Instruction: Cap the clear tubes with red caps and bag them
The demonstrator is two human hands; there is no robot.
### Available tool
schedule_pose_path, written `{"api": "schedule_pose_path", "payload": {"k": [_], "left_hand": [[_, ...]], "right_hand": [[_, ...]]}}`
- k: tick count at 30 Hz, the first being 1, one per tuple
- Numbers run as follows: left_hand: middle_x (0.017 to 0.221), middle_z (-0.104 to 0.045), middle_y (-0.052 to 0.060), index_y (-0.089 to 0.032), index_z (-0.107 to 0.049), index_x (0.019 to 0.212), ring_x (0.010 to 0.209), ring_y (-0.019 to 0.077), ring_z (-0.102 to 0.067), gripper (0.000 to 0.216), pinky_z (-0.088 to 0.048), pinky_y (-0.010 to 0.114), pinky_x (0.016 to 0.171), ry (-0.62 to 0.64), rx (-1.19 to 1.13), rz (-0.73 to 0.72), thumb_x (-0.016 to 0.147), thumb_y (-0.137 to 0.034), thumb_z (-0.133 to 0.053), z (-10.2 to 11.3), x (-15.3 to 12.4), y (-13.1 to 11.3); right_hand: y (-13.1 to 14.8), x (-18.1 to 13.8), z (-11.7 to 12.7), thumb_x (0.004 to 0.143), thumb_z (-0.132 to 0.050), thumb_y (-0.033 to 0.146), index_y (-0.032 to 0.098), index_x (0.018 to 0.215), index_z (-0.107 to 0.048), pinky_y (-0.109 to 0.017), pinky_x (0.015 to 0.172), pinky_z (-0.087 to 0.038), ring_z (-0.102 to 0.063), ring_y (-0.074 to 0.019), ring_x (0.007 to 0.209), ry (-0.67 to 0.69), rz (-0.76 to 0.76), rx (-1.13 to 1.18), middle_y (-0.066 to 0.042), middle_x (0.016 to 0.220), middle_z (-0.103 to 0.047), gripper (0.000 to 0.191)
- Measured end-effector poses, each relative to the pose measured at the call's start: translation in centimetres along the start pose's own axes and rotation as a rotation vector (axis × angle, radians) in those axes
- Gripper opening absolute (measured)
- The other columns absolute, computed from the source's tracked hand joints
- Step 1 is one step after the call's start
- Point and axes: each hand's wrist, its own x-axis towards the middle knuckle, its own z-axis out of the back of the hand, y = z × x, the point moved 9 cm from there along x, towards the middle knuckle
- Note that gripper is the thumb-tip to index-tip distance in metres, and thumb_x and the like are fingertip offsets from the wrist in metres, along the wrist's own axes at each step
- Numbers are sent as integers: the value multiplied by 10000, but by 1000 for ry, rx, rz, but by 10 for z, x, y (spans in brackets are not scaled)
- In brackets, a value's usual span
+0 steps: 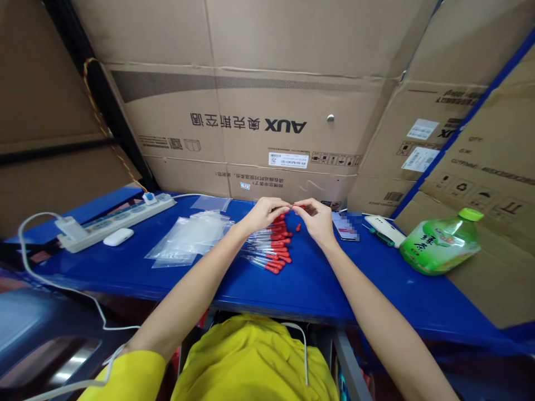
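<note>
My left hand (267,213) and my right hand (314,218) meet fingertip to fingertip above the far part of the blue table. A red rubber bulb (299,208) is pinched in the right fingers. The left thumb and forefinger are also pressed together, but what they grip is too small to make out. Below the hands lies a pile of clear droppers (261,245), their red bulbs all pointing right. One loose red bulb (298,227) rests on the table just right of the pile, below the right hand.
Clear plastic zip bags (188,236) lie left of the droppers. Further left are a white power strip (125,218) and a white earbud case (118,236). A phone (346,226), a white device (384,229) and a green tea bottle (441,245) occupy the right. Cardboard (251,94) walls the back.
</note>
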Motion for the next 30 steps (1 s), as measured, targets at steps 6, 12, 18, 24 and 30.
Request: {"api": "schedule_pose_path", "payload": {"k": [6, 12, 18, 24, 30], "left_hand": [[940, -747, 90, -182, -787, 1115, 812, 181, -656, 398, -430, 270, 741, 33, 113, -3, 1052, -426, -479, 1, -1, -5], [998, -769, 72, -212, -781, 1144, 875, 193, -673, 425, -435, 275, 752, 1, 68, 32, 1055, -468, -453, 2, 0, -6], [943, -760, 69, -206, -788, 1109, 826, 188, -663, 426, -404, 273, 706, -6, 105, 34, 1048, -475, -463, 3, 0, -10], [904, -719, 79, -203, -784, 1090, 774, 177, -631, 415, -380, 276, 681, 21, 193, -4, 1057, -440, -445, 3, -3, -16], [907, -709, 84, -177, -766, 1096, 838, 190, -639, 500, -423, 287, 777, -36, 192, -3, 1084, -463, -355, 8, -2, -11]], "right_hand": [[5, -3, 1, 793, -814, 473, 225, 855, -783, -383, 817, -604, -749, -246, 826, 20, 26, -80, -56, 872, -795, 257], [14, -5, 3, 825, -791, 469, 224, 886, -764, -373, 784, -609, -738, -232, 793, -52, 44, -48, -55, 863, -779, 253], [13, -6, 5, 797, -821, 464, 223, 881, -785, -408, 829, -622, -755, -254, 835, -61, 40, -43, -62, 877, -796, 258], [13, -5, 5, 769, -848, 456, 232, 889, -813, -424, 801, -637, -762, -259, 790, 8, 53, -71, -58, 878, -808, 256], [11, 0, 4, 794, -821, 475, 236, 993, -790, -407, 848, -628, -769, -258, 870, 42, 29, -97, -57, 949, -808, 312]]}}
